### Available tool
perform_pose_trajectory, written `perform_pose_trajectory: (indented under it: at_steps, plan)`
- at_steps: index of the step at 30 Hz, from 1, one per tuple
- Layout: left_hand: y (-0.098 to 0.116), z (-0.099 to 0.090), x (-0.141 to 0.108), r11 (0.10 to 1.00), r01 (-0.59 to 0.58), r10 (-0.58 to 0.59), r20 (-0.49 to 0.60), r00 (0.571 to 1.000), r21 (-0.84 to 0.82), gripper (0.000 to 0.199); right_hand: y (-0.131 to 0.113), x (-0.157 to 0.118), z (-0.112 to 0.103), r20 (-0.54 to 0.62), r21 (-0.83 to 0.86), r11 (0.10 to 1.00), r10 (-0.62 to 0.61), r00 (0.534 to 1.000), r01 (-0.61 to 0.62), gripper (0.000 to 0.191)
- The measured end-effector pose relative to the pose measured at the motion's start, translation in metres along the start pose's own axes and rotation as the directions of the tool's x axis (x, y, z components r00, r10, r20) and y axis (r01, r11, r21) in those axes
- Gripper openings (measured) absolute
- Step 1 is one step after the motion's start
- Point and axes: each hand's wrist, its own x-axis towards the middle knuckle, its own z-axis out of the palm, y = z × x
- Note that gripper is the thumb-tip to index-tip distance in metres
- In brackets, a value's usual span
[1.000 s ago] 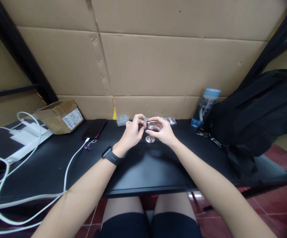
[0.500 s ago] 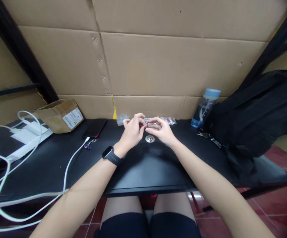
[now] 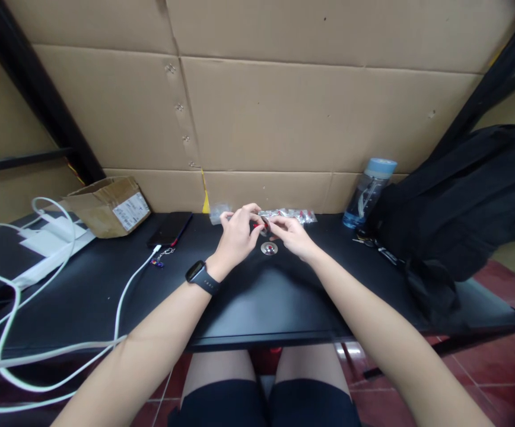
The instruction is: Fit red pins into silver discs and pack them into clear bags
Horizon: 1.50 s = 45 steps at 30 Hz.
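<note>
Just above the black tabletop, my left hand pinches a small dark round piece with red on it. My right hand grips the same piece from the right with thumb and fingertips. The fingers partly cover it, and its exact kind is too small to make out. Below the hands lies a silver disc with a red centre, touched by neither hand. Behind them, clear plastic packets with red bits lie along the cardboard wall. A clear plastic bag rests left of those packets.
A phone with a white cable plugged in lies left on the table. Farther left are an open cardboard box and white chargers. On the right stand a water bottle, keys and a black bag.
The round piece between my hands has turned and shows more of its dark face. My right fingers have closed in on its right edge. The silver disc stays where it was.
</note>
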Motion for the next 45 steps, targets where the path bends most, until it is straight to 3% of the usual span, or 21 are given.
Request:
perform_pose_trajectory:
  at_steps: [4,8,12,15,20,23,25,29,32,34,36,38,42,45]
  plan:
    - [-0.001,0.003,0.000,0.999,0.003,-0.003,-0.005,1.000,-0.048,0.033,0.002,0.002,-0.006,0.004,-0.236,0.961,-0.145,0.989,0.141,0.030]
    - [-0.003,0.002,0.003,0.977,0.073,-0.081,-0.032,0.996,-0.201,0.027,-0.003,0.001,-0.010,0.029,-0.507,0.822,-0.284,0.958,0.259,0.021]
    - [-0.009,0.005,0.003,0.935,0.151,-0.102,0.164,0.981,-0.321,0.040,-0.008,-0.002,-0.010,0.110,-0.585,0.738,-0.338,0.935,0.336,0.015]
    - [-0.018,0.012,0.001,0.912,0.208,-0.101,0.298,0.949,-0.353,0.050,-0.008,-0.003,-0.010,0.091,-0.603,0.719,-0.368,0.925,0.345,0.015]
    - [-0.030,0.018,0.000,0.889,0.235,-0.086,0.362,0.928,-0.393,0.051,-0.002,0.000,-0.009,0.144,-0.640,0.666,-0.385,0.912,0.383,0.013]
    - [-0.032,0.013,0.001,0.918,0.195,-0.069,0.346,0.936,-0.345,0.050,-0.001,0.000,-0.011,0.156,-0.650,0.674,-0.334,0.930,0.351,0.014]
    - [-0.032,0.009,0.001,0.947,0.168,-0.068,0.340,0.938,-0.274,0.047,0.000,-0.001,-0.016,0.159,-0.684,0.680,-0.216,0.963,0.266,0.010]
    - [-0.036,0.005,0.001,0.964,0.148,-0.067,0.336,0.939,-0.220,0.042,0.005,-0.004,-0.023,0.259,-0.793,0.577,0.028,0.966,0.196,0.032]
    - [-0.041,0.007,-0.001,0.946,0.188,-0.084,0.361,0.929,-0.264,0.041,0.012,-0.004,-0.020,0.257,-0.821,0.535,0.037,0.966,0.198,0.014]
    - [-0.044,0.009,-0.001,0.933,0.214,-0.099,0.365,0.926,-0.290,0.041,0.015,-0.003,-0.017,0.213,-0.833,0.524,0.003,0.977,0.180,0.012]
    - [-0.047,0.010,-0.001,0.919,0.244,-0.127,0.350,0.928,-0.311,0.041,0.016,-0.001,-0.015,0.150,-0.822,0.552,-0.033,0.988,0.143,0.013]
    - [-0.048,0.011,-0.001,0.895,0.284,-0.168,0.328,0.929,-0.344,0.041,0.016,0.001,-0.014,0.079,-0.751,0.651,-0.072,0.994,0.107,0.010]
    - [-0.044,0.012,0.002,0.784,0.392,-0.270,0.304,0.913,-0.482,0.043,0.015,0.005,-0.011,-0.099,-0.461,0.885,-0.122,0.988,0.063,0.010]
    - [-0.039,0.013,0.003,0.678,0.440,-0.329,0.292,0.898,-0.589,0.048,0.016,0.007,-0.006,-0.138,-0.284,0.959,-0.059,0.989,0.017,0.016]
